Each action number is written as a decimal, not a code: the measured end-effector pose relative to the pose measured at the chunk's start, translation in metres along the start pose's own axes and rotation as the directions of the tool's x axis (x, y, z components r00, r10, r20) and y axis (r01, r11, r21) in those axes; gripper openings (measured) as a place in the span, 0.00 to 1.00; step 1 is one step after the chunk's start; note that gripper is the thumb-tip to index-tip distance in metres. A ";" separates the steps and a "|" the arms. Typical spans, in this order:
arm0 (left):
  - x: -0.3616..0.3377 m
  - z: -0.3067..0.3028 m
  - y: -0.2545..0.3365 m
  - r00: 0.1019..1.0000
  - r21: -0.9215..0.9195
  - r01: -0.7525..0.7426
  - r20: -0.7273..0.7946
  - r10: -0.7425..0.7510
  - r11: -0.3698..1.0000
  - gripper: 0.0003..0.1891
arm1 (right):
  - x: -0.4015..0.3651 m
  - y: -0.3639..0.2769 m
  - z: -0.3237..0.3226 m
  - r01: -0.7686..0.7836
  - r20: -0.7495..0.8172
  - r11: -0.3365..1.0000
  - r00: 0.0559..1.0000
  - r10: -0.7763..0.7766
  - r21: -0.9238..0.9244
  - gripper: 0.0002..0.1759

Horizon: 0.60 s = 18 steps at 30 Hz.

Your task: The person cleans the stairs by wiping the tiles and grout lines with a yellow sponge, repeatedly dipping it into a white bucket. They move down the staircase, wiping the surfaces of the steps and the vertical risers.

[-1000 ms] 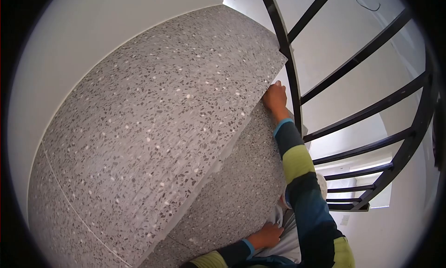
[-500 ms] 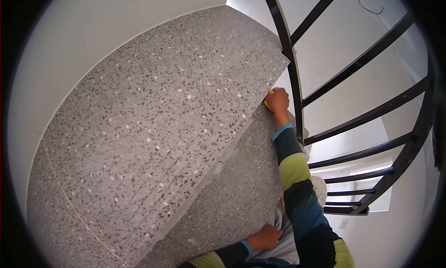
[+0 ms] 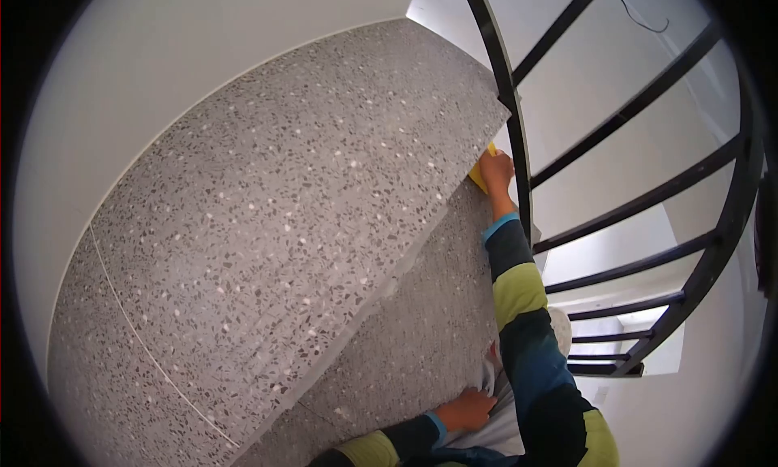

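My right hand (image 3: 497,169) is closed on a flat yellow piece (image 3: 478,177), whose exact kind I cannot make out. It presses this against the front edge of the upper stair tread (image 3: 308,175), close to the railing. That tread is grey speckled terrazzo. Low in view, my left hand (image 3: 466,410) rests on my grey trouser leg (image 3: 506,422). It holds nothing that I can see, and its fingertips are partly hidden.
A black metal railing (image 3: 519,143) with several bars curves along the right side. White wall (image 3: 203,29) follows the tread's outer curve. Below the upper tread lies a lower terrazzo step (image 3: 413,321). A thin wire (image 3: 640,17) sticks out of the far wall.
My right hand has shifted slightly right with the yellow piece, and more of the yellow shows. The view has tilted a little. My left hand stays on the leg.
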<state>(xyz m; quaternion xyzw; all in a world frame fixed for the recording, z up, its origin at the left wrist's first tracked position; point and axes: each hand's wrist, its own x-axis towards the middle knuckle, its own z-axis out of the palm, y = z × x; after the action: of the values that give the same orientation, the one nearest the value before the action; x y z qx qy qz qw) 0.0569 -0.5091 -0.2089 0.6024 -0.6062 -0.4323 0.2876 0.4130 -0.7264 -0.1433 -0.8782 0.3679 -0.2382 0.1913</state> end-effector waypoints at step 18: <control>0.000 0.012 -0.006 0.991 0.068 -0.015 -0.135 0.024 0.998 0.21 | -0.162 0.018 -0.045 0.439 0.120 0.837 0.859 -0.497 0.326 0.17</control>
<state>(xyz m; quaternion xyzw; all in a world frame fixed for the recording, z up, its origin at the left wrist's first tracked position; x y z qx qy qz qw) 0.0491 -0.5059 -0.2201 0.6338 -0.6051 -0.3671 0.3121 0.2783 -0.6260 -0.1604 -0.9237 0.0813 -0.2392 0.2880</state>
